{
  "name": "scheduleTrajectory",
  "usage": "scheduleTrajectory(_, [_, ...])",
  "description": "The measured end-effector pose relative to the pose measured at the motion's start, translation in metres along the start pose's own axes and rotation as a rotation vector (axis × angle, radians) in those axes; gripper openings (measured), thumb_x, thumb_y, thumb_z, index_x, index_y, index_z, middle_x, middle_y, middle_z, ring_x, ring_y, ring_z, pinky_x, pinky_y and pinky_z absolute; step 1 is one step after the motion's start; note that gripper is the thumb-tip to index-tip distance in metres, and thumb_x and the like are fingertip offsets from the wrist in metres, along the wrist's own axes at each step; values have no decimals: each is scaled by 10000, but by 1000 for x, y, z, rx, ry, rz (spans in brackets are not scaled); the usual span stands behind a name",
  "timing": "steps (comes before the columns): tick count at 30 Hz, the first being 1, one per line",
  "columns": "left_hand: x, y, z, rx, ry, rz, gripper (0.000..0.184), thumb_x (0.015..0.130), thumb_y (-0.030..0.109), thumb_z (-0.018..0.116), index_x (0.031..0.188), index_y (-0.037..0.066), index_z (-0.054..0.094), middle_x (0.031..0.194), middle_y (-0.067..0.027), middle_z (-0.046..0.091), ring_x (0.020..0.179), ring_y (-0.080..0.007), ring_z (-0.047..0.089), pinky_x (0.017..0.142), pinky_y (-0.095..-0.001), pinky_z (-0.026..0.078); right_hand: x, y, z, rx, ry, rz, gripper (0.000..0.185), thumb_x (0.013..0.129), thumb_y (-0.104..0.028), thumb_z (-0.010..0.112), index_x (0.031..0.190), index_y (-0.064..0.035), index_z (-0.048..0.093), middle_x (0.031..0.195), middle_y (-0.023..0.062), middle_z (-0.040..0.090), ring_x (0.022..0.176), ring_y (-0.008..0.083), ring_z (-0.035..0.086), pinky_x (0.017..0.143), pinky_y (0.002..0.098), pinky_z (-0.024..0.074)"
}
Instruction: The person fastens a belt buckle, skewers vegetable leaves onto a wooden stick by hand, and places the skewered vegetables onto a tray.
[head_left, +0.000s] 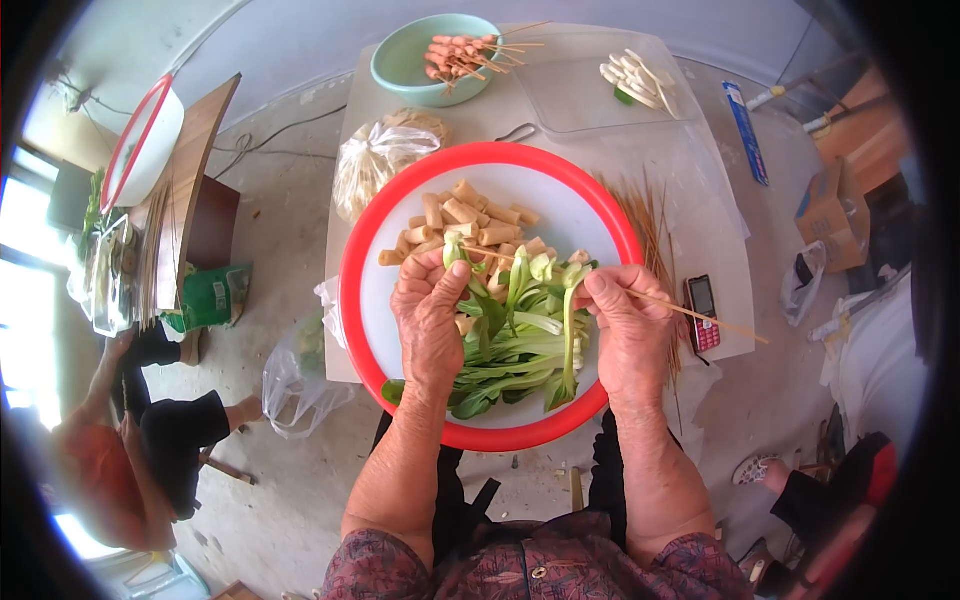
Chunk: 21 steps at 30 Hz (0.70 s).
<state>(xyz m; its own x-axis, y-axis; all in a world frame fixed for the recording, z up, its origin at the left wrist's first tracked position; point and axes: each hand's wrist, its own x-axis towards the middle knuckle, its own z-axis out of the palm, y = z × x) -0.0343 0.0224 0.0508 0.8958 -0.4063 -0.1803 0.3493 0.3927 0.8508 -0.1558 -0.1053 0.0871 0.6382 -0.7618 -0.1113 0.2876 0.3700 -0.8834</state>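
My left hand [432, 310] is closed, pinching a small bok choy [455, 250] between thumb and fingers at the skewer's left end. My right hand [632, 325] is closed around a thin bamboo skewer [715, 321], which runs leftward between the hands and sticks out past my right fingers. Several bok choy pieces hang along the skewer, one with its stalk [569, 345] beside my right fingertips. Below lies a pile of bok choy [510, 360] in a white basin with a red rim [610, 215]. Pale tan cut rolls [470, 212] fill the basin's far part.
On the table stand a green bowl [395, 65] of skewered pink pieces [462, 55], a tied plastic bag [375, 165], white strips [637, 80], loose skewers [650, 225] and a phone [702, 310]. One person [110, 460] sits at left; another person's leg [800, 500] shows at right.
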Motion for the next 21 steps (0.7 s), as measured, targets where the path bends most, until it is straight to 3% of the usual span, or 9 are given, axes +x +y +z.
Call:
scheduleTrajectory(8, [-6, 4, 7, 88, 12, 173, 155, 849, -23, 608, 986, 7, 542, 909, -69, 655, 864, -118, 610, 813, -249, 476, -3, 5, 1, 81, 16, 50, 132, 825, -99, 679, 840, 16, 615, 759, 84, 649, 684, 145, 608, 691, 274, 503])
scheduleTrajectory(14, [-6, 2, 9, 117, 12, 263, 161, 854, -24, 604, 1002, 7, 548, 936, -72, 651, 869, -113, 607, 817, -248, 473, -3, 8, 0, 162, 28, 97, 125, 830, -93, 672, 843, 12, 607, 753, 83, 644, 687, 149, 612, 697, 281, 504])
scheduleTrajectory(19, [-7, 3, 9, 121, -1, 234, 154, 855, -22, 605, 995, 7, 548, 936, -72, 651, 865, -110, 604, 813, -244, 473, -8, 6, 2, -64, -59, -67, 132, 857, -125, 642, 869, -9, 579, 782, 85, 632, 724, 173, 610, 709, 324, 503])
scheduleTrajectory(21, [-7, 4, 9, 111, 3, 224, 152, 854, -21, 606, 992, 7, 548, 935, -72, 652, 858, -109, 604, 809, -243, 474, -4, 13, -1, 96, -19, 48, 131, 858, -123, 641, 863, -9, 578, 781, 91, 632, 718, 176, 609, 706, 327, 504])
